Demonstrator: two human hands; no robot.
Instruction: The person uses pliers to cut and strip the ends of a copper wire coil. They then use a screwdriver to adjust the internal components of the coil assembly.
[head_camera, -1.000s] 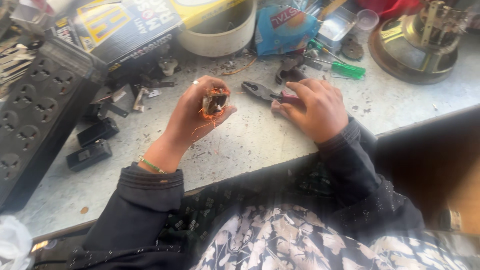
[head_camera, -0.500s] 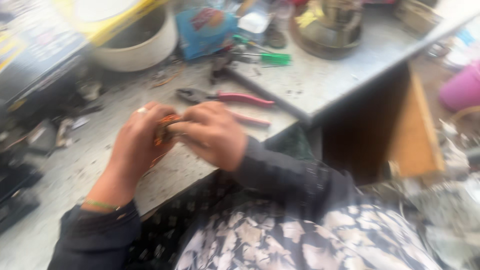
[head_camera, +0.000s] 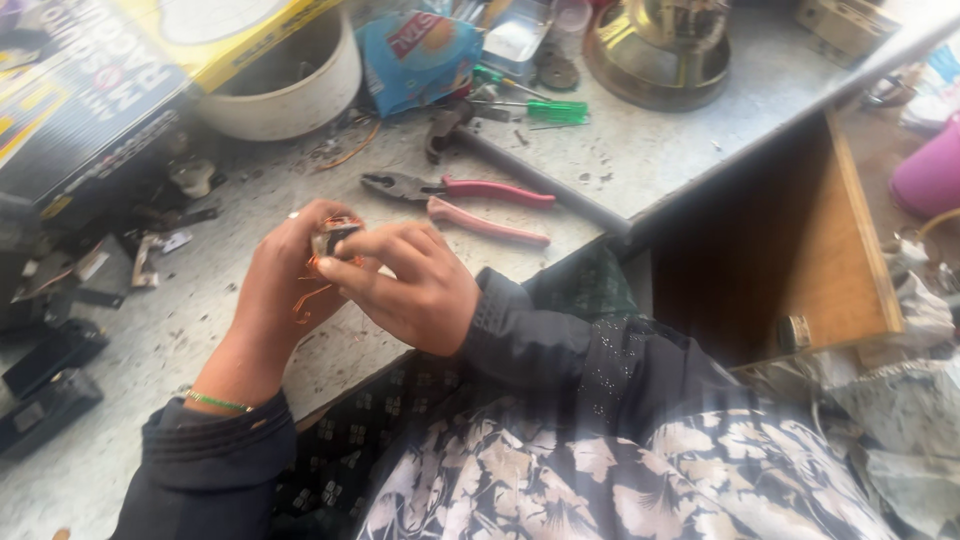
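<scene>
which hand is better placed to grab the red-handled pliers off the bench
Right, probably. The right hand is nearer the red-handled metal pliers lying on the grey bench, while the left hand cradles the small copper-wound part.

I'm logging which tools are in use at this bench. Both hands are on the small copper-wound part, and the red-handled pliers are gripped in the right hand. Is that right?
Not quite. The red-handled pliers are not in the right hand; they lie loose on the worktop beyond the hands, as the head view shows. The rest holds: the left hand and the right hand both grip the small copper-wound part.
</scene>
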